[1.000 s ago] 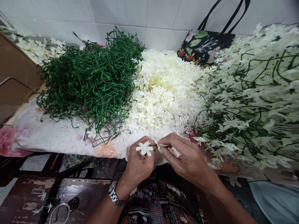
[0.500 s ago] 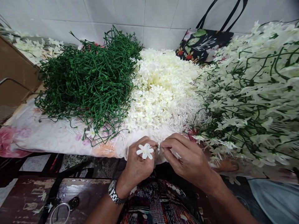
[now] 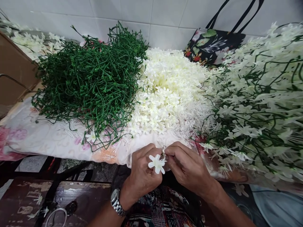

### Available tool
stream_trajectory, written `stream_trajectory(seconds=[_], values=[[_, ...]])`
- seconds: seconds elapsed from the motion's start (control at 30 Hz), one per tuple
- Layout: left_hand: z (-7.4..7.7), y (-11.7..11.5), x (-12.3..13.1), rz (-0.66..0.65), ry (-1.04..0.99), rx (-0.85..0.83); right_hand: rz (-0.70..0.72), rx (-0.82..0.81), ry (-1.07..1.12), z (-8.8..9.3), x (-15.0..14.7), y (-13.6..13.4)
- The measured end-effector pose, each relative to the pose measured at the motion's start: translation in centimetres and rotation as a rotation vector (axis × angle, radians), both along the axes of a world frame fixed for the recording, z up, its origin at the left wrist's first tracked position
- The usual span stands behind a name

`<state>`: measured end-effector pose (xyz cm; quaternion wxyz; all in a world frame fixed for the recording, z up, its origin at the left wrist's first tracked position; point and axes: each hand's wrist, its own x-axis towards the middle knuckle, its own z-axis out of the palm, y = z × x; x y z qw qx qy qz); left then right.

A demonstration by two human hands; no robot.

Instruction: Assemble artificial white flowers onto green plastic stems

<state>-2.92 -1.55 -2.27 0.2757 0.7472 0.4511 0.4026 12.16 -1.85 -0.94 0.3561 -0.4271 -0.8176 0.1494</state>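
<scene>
My left hand (image 3: 143, 175), with a metal watch on its wrist, is closed around a white artificial flower (image 3: 156, 164) whose open petals face up over the fingers. Its thumb side meets the fingertips of my right hand (image 3: 190, 168), which pinch a small white piece (image 3: 163, 151) that is too covered to identify. Just beyond both hands lie loose white flower heads (image 3: 163, 91) in a heap. Thin white stamens (image 3: 196, 119) are piled to their right, and a tangled mound of green plastic stems (image 3: 92, 78) rises on the left.
Flowers on green stems (image 3: 255, 116) form a large pile at right. A black floral bag (image 3: 213, 47) leans near the tiled wall (image 3: 165, 34). A cardboard box (image 3: 16, 72) stands at far left. Floral cloth (image 3: 52, 138) covers the work surface; a dark wooden bench (image 3: 80, 195) is below.
Both hands have shifted slightly down in view and stay together. The flower in my left hand has tilted and moved right, closer to the right fingertips. The camera view has shifted a little.
</scene>
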Motion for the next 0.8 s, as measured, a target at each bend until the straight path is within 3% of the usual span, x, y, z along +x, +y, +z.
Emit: stream_trajectory(seconds=[0.47, 0.8], values=[[0.1, 0.2, 0.3, 0.027, 0.045, 0.017, -0.001, 0.004, 0.019, -0.4, -0.3, 0.3], [0.8, 0.3, -0.3, 0.082, -0.080, -0.058, -0.010, -0.056, 0.152, 1.0, -0.2, 0.3]])
